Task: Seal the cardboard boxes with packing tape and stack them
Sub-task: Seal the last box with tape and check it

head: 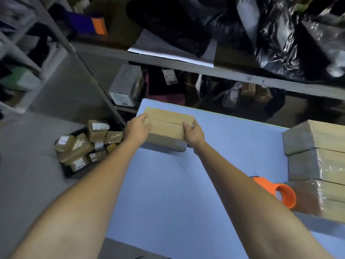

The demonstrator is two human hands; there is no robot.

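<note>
A brown cardboard box [167, 125] rests on the far left part of the blue table [186, 193], its two top flaps closed with an untaped seam between them. My left hand [137, 128] grips its left end and my right hand [193, 133] grips its right end. An orange tape dispenser [276, 191] lies on the table at the right, partly hidden by my right forearm. Beside it stands a stack of three taped cardboard boxes [317, 165] at the table's right edge.
A black crate [67, 171] of several small wrapped parcels sits on the grey floor left of the table. Metal shelving [186, 62] with black plastic bags, a grey carton [127, 85] and packages rises behind and over the table.
</note>
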